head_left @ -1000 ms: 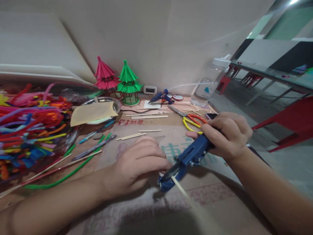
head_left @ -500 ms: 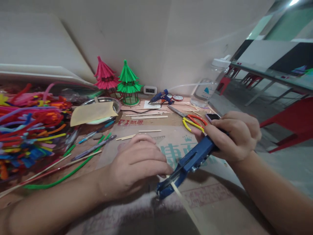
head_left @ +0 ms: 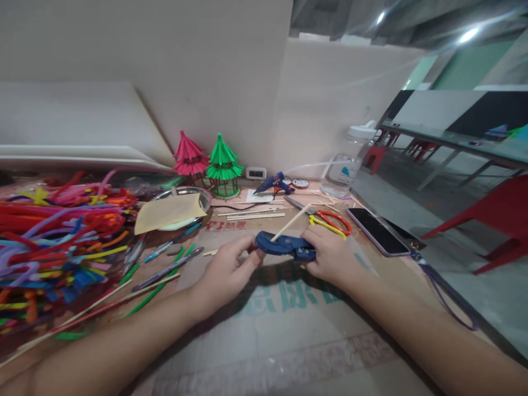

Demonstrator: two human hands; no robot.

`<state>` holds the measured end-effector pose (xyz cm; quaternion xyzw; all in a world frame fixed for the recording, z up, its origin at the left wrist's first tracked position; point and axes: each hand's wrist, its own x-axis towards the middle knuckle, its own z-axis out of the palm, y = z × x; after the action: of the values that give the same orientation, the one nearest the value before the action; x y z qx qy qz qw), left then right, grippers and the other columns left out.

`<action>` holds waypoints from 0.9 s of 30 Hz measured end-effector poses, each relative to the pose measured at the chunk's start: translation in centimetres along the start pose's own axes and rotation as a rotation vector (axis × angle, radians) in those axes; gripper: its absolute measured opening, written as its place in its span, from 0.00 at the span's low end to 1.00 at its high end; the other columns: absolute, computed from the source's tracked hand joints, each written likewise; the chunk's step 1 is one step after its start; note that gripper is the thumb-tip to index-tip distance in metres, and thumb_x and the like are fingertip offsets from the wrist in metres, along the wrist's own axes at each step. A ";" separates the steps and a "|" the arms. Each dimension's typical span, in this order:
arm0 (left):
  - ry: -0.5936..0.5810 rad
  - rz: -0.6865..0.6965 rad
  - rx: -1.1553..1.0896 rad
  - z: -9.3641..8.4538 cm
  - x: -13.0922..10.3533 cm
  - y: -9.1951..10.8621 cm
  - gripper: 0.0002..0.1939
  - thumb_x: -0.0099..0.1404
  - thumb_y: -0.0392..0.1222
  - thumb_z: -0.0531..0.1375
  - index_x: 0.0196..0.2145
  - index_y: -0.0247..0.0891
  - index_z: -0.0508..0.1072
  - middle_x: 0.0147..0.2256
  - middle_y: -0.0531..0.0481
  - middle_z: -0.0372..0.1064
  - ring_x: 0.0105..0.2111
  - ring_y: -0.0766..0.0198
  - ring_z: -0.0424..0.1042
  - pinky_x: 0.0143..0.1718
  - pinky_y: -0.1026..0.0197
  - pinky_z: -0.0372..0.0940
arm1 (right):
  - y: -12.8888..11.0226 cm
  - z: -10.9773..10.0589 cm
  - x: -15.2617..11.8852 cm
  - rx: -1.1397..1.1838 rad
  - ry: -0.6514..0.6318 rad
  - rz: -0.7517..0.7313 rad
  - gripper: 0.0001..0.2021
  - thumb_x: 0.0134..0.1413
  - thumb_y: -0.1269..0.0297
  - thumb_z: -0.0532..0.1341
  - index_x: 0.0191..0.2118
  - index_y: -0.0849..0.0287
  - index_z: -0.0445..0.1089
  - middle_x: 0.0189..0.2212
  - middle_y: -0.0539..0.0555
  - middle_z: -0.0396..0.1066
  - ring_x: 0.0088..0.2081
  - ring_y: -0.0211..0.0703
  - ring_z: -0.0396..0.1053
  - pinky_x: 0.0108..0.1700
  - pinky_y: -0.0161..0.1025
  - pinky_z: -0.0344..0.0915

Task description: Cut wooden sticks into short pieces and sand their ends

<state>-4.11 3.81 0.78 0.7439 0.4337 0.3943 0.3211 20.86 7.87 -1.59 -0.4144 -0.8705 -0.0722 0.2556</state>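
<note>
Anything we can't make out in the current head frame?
All in the head view:
Pale stick: lower end hidden by the blue cutter.
Cutter handles: mostly covered by the right hand.
Left hand: some fingers hidden behind the hand itself.
Metal bowl: contents largely covered by the yellowish sheet.
White display: digits too small and blurred.
Red seat: cut off by the right edge.

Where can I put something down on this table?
The biggest bare patch is the printed sheet between left forearm and right forearm, nearer than the blue tool. A smaller one lies between right forearm and phone. Crowded: the left, with fuzzy stems, and the back, with sticks, scissors and glue gun.
</note>
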 end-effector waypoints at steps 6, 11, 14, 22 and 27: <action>0.000 -0.058 -0.069 -0.3 0.5 -0.2 0.11 0.70 0.48 0.58 0.38 0.36 0.70 0.34 0.50 0.69 0.36 0.60 0.70 0.38 0.59 0.66 | -1.0 -0.1 0.4 0.209 -0.180 0.181 0.12 0.58 0.55 0.61 0.30 0.59 0.71 0.30 0.56 0.73 0.33 0.46 0.68 0.35 0.38 0.57; -0.074 -0.067 -0.187 -1.8 1.3 0.0 0.31 0.68 0.54 0.62 0.61 0.40 0.57 0.45 0.44 0.70 0.35 0.61 0.74 0.34 0.58 0.71 | -1.4 -0.3 1.0 0.500 -0.322 0.345 0.15 0.57 0.52 0.61 0.29 0.59 0.72 0.26 0.52 0.72 0.29 0.42 0.66 0.31 0.37 0.54; -0.165 -0.040 -0.399 -3.0 2.0 1.3 0.32 0.71 0.57 0.59 0.65 0.45 0.54 0.60 0.36 0.62 0.36 0.62 0.77 0.37 0.58 0.73 | -1.9 -0.5 1.2 0.642 -0.356 0.387 0.16 0.56 0.52 0.62 0.27 0.60 0.71 0.22 0.50 0.68 0.26 0.40 0.62 0.28 0.37 0.51; -0.416 -0.156 -0.649 -3.8 4.5 1.6 0.31 0.63 0.47 0.70 0.59 0.41 0.65 0.59 0.34 0.66 0.28 0.70 0.75 0.30 0.65 0.71 | -2.1 0.3 1.0 0.672 -0.335 0.432 0.18 0.53 0.48 0.63 0.29 0.61 0.72 0.22 0.49 0.67 0.26 0.39 0.61 0.30 0.37 0.52; -0.448 -0.157 -0.640 -3.7 4.7 1.3 0.24 0.61 0.47 0.70 0.52 0.38 0.71 0.59 0.37 0.67 0.25 0.73 0.74 0.25 0.67 0.69 | -2.1 0.6 0.7 0.665 -0.329 0.406 0.17 0.55 0.49 0.63 0.30 0.60 0.73 0.23 0.50 0.70 0.26 0.40 0.63 0.30 0.37 0.53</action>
<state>-5.30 7.99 5.10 0.6385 0.2637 0.3118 0.6523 18.70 7.23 -1.57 -0.4784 -0.7764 0.3315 0.2418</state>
